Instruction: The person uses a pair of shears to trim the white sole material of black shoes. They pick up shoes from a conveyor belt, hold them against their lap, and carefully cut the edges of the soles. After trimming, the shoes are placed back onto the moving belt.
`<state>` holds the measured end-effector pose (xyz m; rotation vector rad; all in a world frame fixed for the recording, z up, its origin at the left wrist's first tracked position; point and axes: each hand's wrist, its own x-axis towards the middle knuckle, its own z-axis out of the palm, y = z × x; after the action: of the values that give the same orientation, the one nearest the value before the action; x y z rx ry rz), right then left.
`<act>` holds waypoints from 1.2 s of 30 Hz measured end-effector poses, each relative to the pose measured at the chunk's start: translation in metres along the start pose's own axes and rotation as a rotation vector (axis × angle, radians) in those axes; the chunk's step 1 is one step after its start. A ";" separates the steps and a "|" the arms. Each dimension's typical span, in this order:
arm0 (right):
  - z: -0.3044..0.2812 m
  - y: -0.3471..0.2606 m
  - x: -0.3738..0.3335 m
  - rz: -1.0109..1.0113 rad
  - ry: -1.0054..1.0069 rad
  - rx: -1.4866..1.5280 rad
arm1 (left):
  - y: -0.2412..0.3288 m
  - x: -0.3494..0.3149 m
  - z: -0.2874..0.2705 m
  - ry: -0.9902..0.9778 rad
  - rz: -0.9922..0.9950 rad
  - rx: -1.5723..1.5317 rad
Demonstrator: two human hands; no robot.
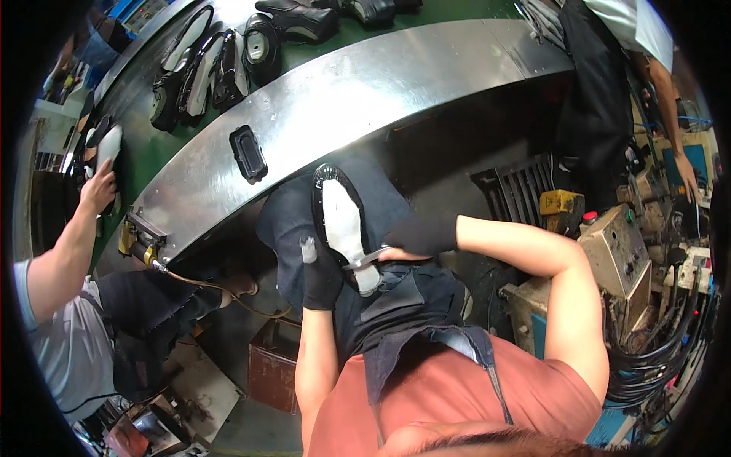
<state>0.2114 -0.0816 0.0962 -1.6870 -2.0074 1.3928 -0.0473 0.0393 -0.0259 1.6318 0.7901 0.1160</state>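
Observation:
A black shoe upper [326,179] rests over my lap with its white underside [341,217] turned up and its toe pointing away from me. My left hand [321,278], in a dark glove with a pale fingertip showing, grips the shoe along its left side near the heel; some fingers are hidden beneath it. Closed round a thin, pale grey flat tool [365,260], my dark-gloved right hand [415,238] is at the right of the heel. The tool lies across the white underside near the heel. Its exact kind cannot be made out.
A curved metal bench edge [358,84] runs ahead, bearing a small black tray [248,153]. Several black shoes [205,68] lie on the green belt [141,145] beyond. A co-worker's hand [99,189] holds a shoe at left; another person stands at right near a control box [615,247].

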 end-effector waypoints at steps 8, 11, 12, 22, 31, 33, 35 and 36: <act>0.005 0.012 0.009 0.218 -0.038 0.767 | 0.059 0.013 0.033 -0.023 -0.256 -0.991; -0.026 -0.030 -0.005 0.320 -0.096 0.471 | 0.033 0.018 0.040 0.091 -0.305 -0.955; -0.027 -0.023 -0.008 0.199 0.098 0.190 | 0.067 0.018 0.048 0.248 -0.241 -0.835; -0.020 -0.073 -0.012 -0.412 0.460 -0.297 | 0.048 0.009 0.039 0.215 0.088 -0.363; 0.057 -0.011 -0.045 0.106 0.461 0.699 | 0.092 -0.016 0.004 0.286 -0.060 -0.633; 0.108 0.004 -0.039 0.259 0.557 1.095 | 0.095 -0.013 -0.027 0.333 -0.083 -0.815; 0.138 0.026 -0.023 0.433 0.626 1.167 | 0.099 0.004 -0.090 0.257 -0.054 -0.962; 0.148 0.038 -0.015 0.498 0.654 1.196 | 0.114 0.016 -0.129 0.232 -0.036 -1.000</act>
<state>0.1472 -0.1761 -0.0062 -1.6413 -0.2300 1.3928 -0.0501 0.1549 0.1027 0.6586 0.7509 0.5840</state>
